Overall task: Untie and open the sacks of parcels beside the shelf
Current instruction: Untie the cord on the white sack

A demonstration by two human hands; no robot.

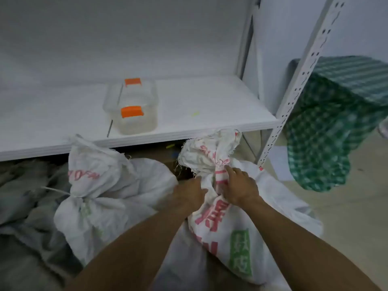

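Both hands are on the neck of the right sack (pixel 241 238), that's the head cam view and the only one. Left hand (pixel 192 192) grips the bunched fabric on the neck's left side, fingers curled into it. Right hand (pixel 241 186) is wrapped round the other side, fingertips (pixel 227 168) reaching up to touch the pinkish tie (pixel 221 162), which is still knotted. Above the tie the frayed mouth of the sack fans out and reaches the shelf (pixel 210 106) edge.

That sack is white woven stuff with red and green print, standing on the floor (pixel 357 206) right in front of the shelf, next to its perforated post (pixel 294 91). Left sack (pixel 100 206) sits just beside it, touching, also tied shut with a white cord (pixel 60 192).

On the shelf there's a clear box (pixel 131 108) with orange clips. Right of the post, a green checked bag (pixel 327 122). Far left, a heap of grey sacks (pixel 21 196), pretty blurry.
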